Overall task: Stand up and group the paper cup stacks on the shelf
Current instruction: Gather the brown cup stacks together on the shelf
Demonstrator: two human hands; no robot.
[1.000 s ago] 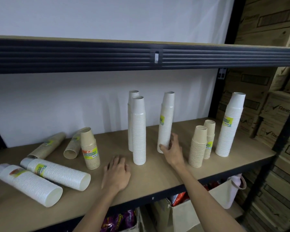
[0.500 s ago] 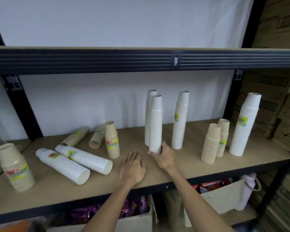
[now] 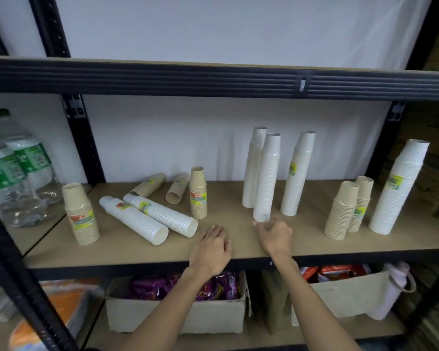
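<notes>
- On the wooden shelf (image 3: 241, 249), in the middle, three tall white cup stacks stand upright: back white stack (image 3: 254, 168), front white stack (image 3: 267, 178) overlapping it in view, and third white stack (image 3: 298, 173) just to their right, apart.
- Right hand (image 3: 274, 235): palm down, fingers loosely spread, holding nothing. It sits right below the base of the front white stack. The fingertips may brush the base, but blur makes it hard to tell.
- Left hand (image 3: 211, 245): flat on the shelf near the front edge, fingers straight and together, holding nothing.
- Left of the hands, two long white stacks lie on their sides, side by side, open ends toward the front: near lying stack (image 3: 134, 220) and far lying stack (image 3: 162, 215).
- Behind them, two brown stacks lie on their sides near the back wall: left brown tube (image 3: 148, 184) and right brown tube (image 3: 178, 191).
- Short brown stack (image 3: 198, 193) stands upright beside the right brown tube.
- Wide brown stack (image 3: 81, 215) stands upright at the far left end of the shelf.
- At the right end, two short brown stacks stand upright and close together: front one (image 3: 341, 211) and rear one (image 3: 361, 203). Big white stack (image 3: 397, 191) stands beside them.
- Water bottles (image 3: 15, 173) are on the neighbouring shelf to the left.
- Cardboard box (image 3: 175, 316) with snack packs sits on the shelf below.
</notes>
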